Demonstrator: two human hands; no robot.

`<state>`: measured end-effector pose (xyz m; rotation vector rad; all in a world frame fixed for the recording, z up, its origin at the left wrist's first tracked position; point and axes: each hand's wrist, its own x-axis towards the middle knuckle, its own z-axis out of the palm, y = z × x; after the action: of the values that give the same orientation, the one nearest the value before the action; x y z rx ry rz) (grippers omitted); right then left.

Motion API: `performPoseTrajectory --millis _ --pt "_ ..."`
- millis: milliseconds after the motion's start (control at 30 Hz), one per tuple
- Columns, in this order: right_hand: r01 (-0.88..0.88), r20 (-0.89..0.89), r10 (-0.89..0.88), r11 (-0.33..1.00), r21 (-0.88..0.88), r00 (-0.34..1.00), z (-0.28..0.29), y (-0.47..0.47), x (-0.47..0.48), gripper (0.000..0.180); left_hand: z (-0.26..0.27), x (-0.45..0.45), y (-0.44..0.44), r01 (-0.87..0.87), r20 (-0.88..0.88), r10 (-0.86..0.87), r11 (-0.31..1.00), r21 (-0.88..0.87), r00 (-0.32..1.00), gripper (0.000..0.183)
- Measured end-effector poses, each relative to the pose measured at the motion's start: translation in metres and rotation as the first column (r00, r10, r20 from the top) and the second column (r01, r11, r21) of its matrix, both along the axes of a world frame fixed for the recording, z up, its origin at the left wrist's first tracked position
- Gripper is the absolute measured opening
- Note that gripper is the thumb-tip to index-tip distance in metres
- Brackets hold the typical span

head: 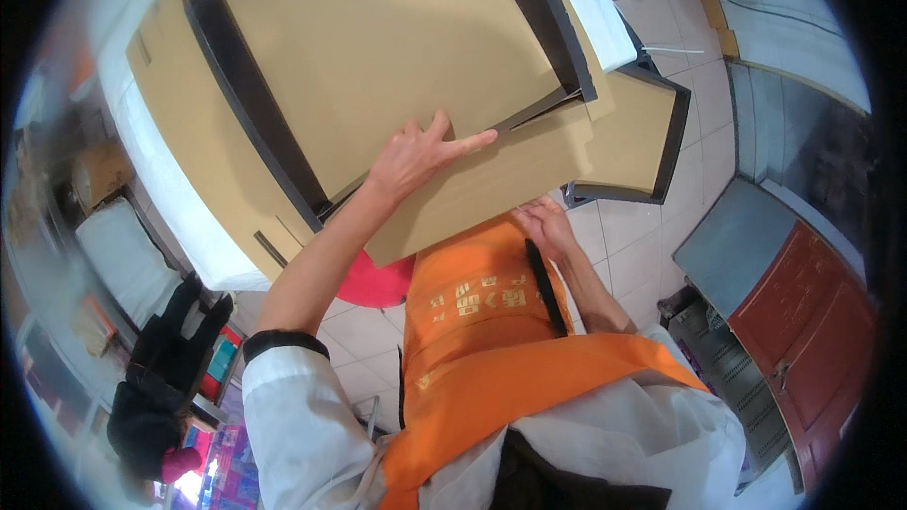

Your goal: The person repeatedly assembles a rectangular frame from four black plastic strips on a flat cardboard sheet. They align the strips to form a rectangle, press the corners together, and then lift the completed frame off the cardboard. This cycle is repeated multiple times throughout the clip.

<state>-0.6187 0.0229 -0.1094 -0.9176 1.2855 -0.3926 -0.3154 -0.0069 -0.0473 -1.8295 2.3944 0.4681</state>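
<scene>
A large tan cardboard panel [397,35] with black raised strips [248,92] along its sides lies before me on a white-covered surface. My left hand [418,156] rests on its near edge, fingers spread, the index finger along the fold beside a narrow dark strip. The near cardboard flap [489,177] angles towards me below that hand. Under the flap's lower edge, by my orange apron [468,283], is my right hand [545,223], its fingertips partly hidden at the board; whether it grips the edge is unclear.
Another tan board with a black rim [631,134] juts out at the right. A pink-red round seat [375,283] is below the flap. A person in dark clothes [156,375] is at the lower left. A reddish-brown cabinet door [801,319] stands at the right, above the tiled floor [645,234].
</scene>
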Motion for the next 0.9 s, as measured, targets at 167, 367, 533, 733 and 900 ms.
performPoseTrajectory --millis 167,367,533,733,900 --pt "-0.553 -0.418 0.363 0.510 -0.659 0.833 0.084 -0.050 0.019 0.022 0.012 0.007 -0.002 0.019 -0.185 -0.004 0.997 0.080 0.983 0.061" --pt "-0.659 -0.661 0.255 -0.109 -0.744 0.705 0.091 -0.116 0.067 0.056 0.008 0.021 -0.002 0.139 -0.256 -0.117 0.988 0.069 0.960 0.056" --pt "-0.803 -0.821 0.244 -0.196 -0.563 0.516 0.073 -0.142 0.097 0.054 -0.007 0.044 -0.009 0.046 -0.587 0.318 0.853 0.520 0.744 0.054" --pt "-0.846 -0.866 0.234 -0.215 -0.489 0.441 0.072 -0.139 0.108 0.058 0.010 0.088 0.019 -0.060 -0.385 0.921 0.389 0.919 0.060 0.061" --pt "-0.839 -0.861 0.235 -0.216 -0.499 0.451 0.076 -0.139 0.115 0.065 0.068 0.054 0.078 -0.713 -0.245 0.727 0.682 0.161 0.641 0.073"
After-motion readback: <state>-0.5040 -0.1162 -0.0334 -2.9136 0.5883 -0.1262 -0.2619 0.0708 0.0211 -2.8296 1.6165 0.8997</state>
